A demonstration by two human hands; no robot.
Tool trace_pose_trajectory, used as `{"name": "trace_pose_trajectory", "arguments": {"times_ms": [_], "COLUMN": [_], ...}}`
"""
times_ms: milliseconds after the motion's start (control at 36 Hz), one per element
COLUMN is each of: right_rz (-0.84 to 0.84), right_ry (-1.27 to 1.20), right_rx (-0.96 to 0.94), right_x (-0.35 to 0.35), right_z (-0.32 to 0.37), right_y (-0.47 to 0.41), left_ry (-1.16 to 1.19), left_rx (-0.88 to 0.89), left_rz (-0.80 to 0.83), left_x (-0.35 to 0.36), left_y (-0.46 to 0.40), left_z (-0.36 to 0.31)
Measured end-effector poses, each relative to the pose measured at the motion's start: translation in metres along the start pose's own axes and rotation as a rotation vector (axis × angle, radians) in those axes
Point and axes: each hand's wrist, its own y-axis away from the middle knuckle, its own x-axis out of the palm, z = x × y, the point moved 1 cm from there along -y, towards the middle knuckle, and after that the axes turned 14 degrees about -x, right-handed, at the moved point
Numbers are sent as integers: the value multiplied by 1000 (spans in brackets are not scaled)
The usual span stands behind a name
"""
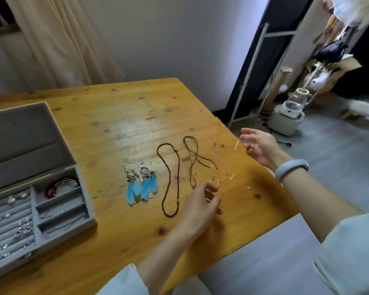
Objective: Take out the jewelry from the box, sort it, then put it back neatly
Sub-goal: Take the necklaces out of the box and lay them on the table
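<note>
An open grey jewelry box point(58, 233) sits at the left of the wooden table point(119, 116), with rings, earrings and a red bracelet point(49, 189) in its compartments. On the table lie two blue feather earrings point(141, 184), a brown beaded necklace point(170, 182), a thin brown cord necklace point(194, 160) and a fine silver chain point(214, 165). My left hand point(200, 206) and my right hand point(260, 145) pinch the two ends of another thin silver chain point(232, 175), stretched above the table's right side.
The table's right edge runs diagonally just under my right hand. Beyond it on the floor stand a white appliance point(285, 118), a metal rack point(256, 81) and clutter. A curtain point(51, 43) hangs behind the table.
</note>
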Motion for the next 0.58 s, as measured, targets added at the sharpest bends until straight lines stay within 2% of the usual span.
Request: {"name": "trace_pose_trajectory", "arguments": {"times_ms": [139,250,361,583], "right_rz": [72,160,228,304], "right_ry": [524,700,919,1069], "right_rx": [-112,-229,-355,-462], "right_x": [-6,-5,1,11], "right_z": [-8,-15,-22,-35], "right_y": [-24,-40,-52,-73], "left_ry": [-374,-591,-688,-714], "left_rx": [251,393,443,611], "left_rz": [-124,-194,-200,-210], "left_x": [23,34,42,40], "left_y": [-12,-29,-46,-52], "left_z": [-10,-14,-8,5]}}
